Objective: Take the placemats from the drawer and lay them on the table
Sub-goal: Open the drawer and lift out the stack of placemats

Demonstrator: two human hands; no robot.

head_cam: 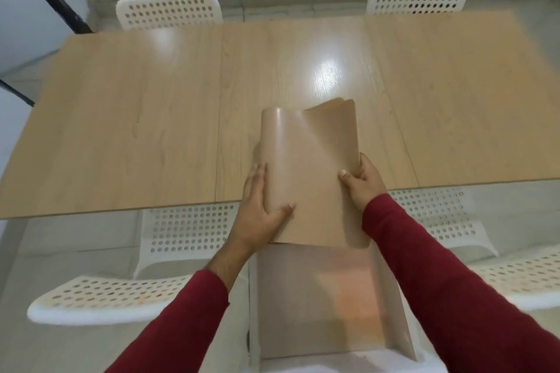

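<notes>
Two hands: left hand (260, 206) and right hand (362, 183) each grip tan placemats (312, 166), perhaps two, over one table (136, 118); four white chairs (169, 10).

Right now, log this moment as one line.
left hand grips placemats | right hand grips placemats | over table edge | none laid

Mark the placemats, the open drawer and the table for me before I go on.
placemats (309, 172): head view, middle of the top sheet, held by both hands.
drawer (315, 306): head view, inside, below the placemats.
table (136, 118): head view, bare wood on the left half.
</notes>
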